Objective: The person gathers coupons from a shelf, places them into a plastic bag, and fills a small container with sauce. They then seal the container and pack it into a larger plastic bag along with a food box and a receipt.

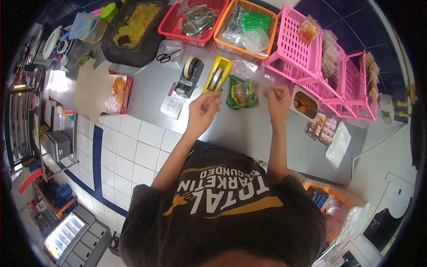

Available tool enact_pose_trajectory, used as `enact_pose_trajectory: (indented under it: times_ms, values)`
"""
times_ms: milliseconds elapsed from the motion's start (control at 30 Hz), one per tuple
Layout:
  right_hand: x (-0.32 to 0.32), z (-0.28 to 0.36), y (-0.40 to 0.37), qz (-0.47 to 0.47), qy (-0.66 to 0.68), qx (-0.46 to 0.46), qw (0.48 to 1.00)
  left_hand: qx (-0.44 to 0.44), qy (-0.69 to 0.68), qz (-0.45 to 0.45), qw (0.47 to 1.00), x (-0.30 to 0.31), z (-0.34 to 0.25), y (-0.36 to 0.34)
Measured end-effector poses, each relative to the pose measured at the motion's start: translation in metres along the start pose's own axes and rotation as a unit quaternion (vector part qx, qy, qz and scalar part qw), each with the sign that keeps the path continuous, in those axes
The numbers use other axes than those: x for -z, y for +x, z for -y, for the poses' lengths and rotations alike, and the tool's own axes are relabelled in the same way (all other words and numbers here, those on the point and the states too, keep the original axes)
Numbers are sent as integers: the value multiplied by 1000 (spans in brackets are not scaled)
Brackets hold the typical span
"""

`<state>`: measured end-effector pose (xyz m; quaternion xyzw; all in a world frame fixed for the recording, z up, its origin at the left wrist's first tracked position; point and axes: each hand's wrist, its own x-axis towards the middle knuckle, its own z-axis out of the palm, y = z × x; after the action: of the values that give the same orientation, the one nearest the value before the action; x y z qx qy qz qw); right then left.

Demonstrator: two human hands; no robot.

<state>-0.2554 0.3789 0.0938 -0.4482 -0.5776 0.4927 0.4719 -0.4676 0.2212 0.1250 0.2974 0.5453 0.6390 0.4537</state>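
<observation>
My left hand [204, 109] is closed in a pinch just below the yellow tape dispenser [218, 74]. My right hand [279, 99] is also pinched, to the right of a green and yellow printed bag [242, 93]. That bag lies on the steel counter between my hands, with brownish contents showing through its clear window. Whatever my fingertips hold is too thin or small to make out. A black tape dispenser [190, 76] stands left of the yellow one, with a printed paper slip [172, 106] beside its lower end. Clear plastic wrap [244, 69] lies behind the bag.
Pink baskets [298, 44] stand at right beside a metal container [304, 105]. An orange basket [219, 38] and a red basket [165, 30] hold packets at the back. Scissors [167, 55] rest in a clear tray. At left is an open box [126, 95] of food.
</observation>
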Motion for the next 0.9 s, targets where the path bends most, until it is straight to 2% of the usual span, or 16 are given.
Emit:
enact_pose_trajectory:
  times_ms: [33, 167, 233, 367, 467, 500, 533, 567, 667, 767, 833, 900]
  values:
    - [-2, 24, -14, 35, 51, -40, 997, 46, 38, 17, 998, -7, -9, 1]
    - [-9, 70, -45, 114, 181, -164, 963, 97, -35, 88, 991, -20, -22, 0]
    - [-10, 70, -51, 113, 190, -171, 960, 120, -80, 113, 983, -16, -19, -2]
    - [-10, 72, -61, 108, 232, -183, 949, 126, -79, 146, 978, -11, -16, -12]
    - [-11, 68, -70, 92, 133, -147, 976, 131, -50, 153, 978, -10, -22, -21]
    - [-16, 75, -75, 60, -12, -43, 997, 132, -22, 147, 980, -10, -26, -26]
    - [-24, 90, -84, 27, -156, 62, 985, 133, 6, 140, 981, -10, -29, -30]
    - [-30, 100, -92, -8, -295, 167, 941, 127, 17, 138, 982, -10, -31, -36]
    - [-32, 110, -123, 196, -166, -26, 966, 121, 63, 141, 981, -6, -31, -56]
    - [-42, 102, -139, 214, -53, -120, 968, 141, 101, 160, 972, 5, -26, -66]
    - [-41, 102, -141, 264, -56, -120, 955, 172, 81, 181, 965, 11, -29, -67]
    - [-39, 103, -143, 287, -49, -140, 946, 162, 74, 213, 961, 16, -28, -67]
